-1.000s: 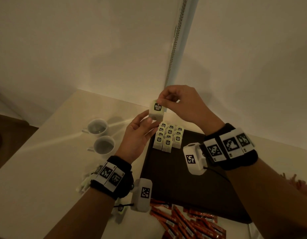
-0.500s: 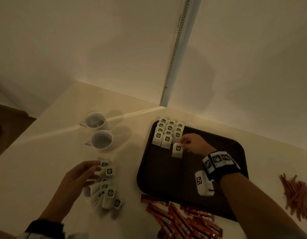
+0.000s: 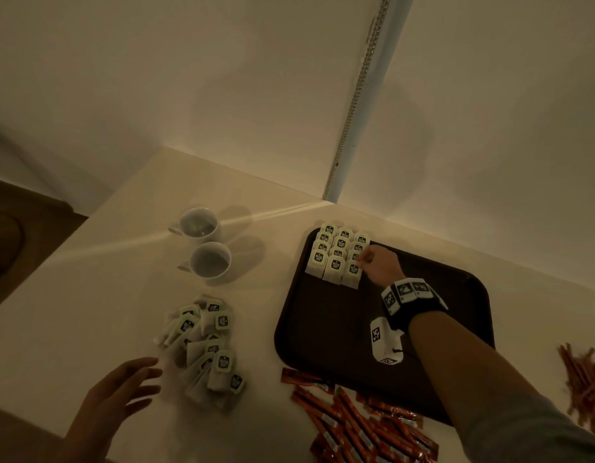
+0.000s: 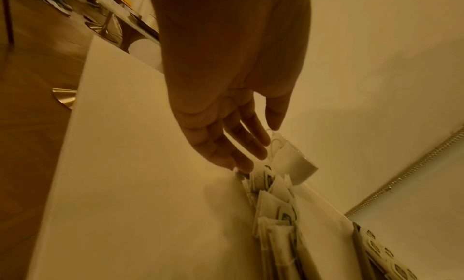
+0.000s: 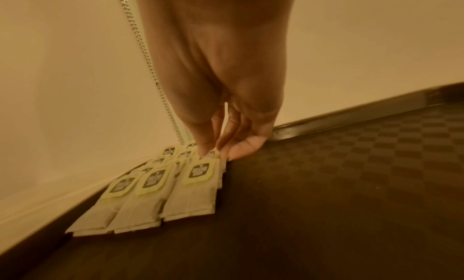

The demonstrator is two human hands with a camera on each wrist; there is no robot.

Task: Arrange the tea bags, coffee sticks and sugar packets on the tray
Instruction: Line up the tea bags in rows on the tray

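Note:
A dark brown tray lies on the pale table. In its far left corner, white tea bags with pale green tags sit in three neat overlapping columns. My right hand reaches to the right column. In the right wrist view, the right hand pinches the top edge of the front right tea bag between thumb and forefinger. A loose pile of tea bags lies left of the tray. My left hand hovers open at that pile's near left edge, and its fingertips almost touch the pile.
Two white cups stand beyond the loose pile. Red coffee sticks lie scattered at the tray's near edge, and thin orange sugar packets lie far right. A blind's bead chain hangs behind. The table's left edge drops to the floor.
The right hand carried a tea bag from mid-air down onto the tray and slid it into the front of the right column. The left hand dropped to the loose pile.

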